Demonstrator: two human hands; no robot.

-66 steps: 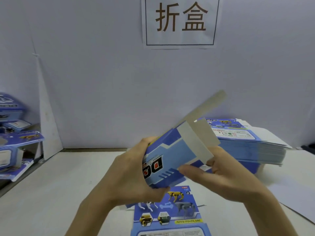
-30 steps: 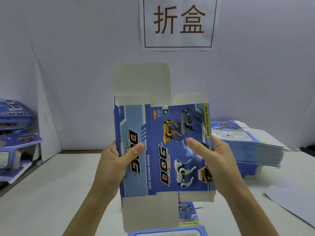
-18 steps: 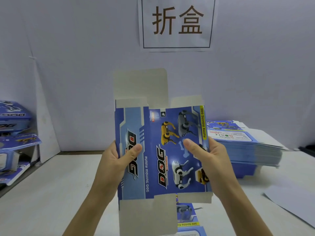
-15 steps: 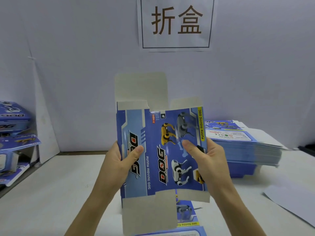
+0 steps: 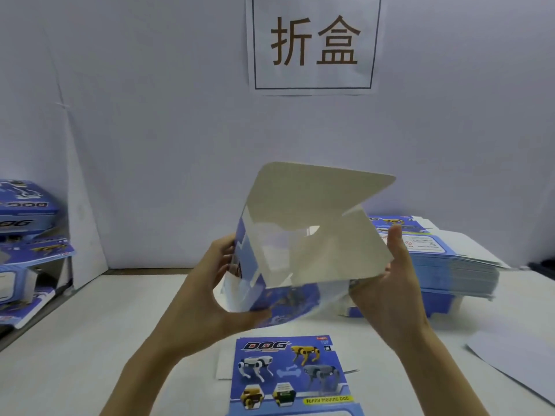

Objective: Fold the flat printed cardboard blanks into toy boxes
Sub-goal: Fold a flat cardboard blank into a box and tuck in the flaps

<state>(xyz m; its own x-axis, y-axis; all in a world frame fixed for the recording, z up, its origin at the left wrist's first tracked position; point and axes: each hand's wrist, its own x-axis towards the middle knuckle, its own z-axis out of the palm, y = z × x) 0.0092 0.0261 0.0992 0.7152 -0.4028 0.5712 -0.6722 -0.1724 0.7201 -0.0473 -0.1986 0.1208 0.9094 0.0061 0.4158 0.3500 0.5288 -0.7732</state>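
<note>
I hold a blue printed cardboard blank [image 5: 312, 235] in the air above the table, tipped so its plain grey inner side and open flaps face me. My left hand [image 5: 216, 292] grips its left edge, thumb under the lower printed face. My right hand [image 5: 390, 283] holds the right edge, fingers up along the grey panel. The blank is partly opened into a sleeve and blurred by motion. Another flat blank [image 5: 288, 373] with robot-dog pictures lies on the table below my hands.
A tall stack of flat blanks [image 5: 450, 265] sits at the right, behind my right hand. Folded blue boxes [image 5: 27, 235] are piled at the far left. A white sheet [image 5: 516, 364] lies at the right front. A paper sign [image 5: 313, 43] hangs on the back wall.
The blank was held upright with its printed face toward me. It has tipped back and down, the grey inside now faces me, and both hands have shifted to its side edges.
</note>
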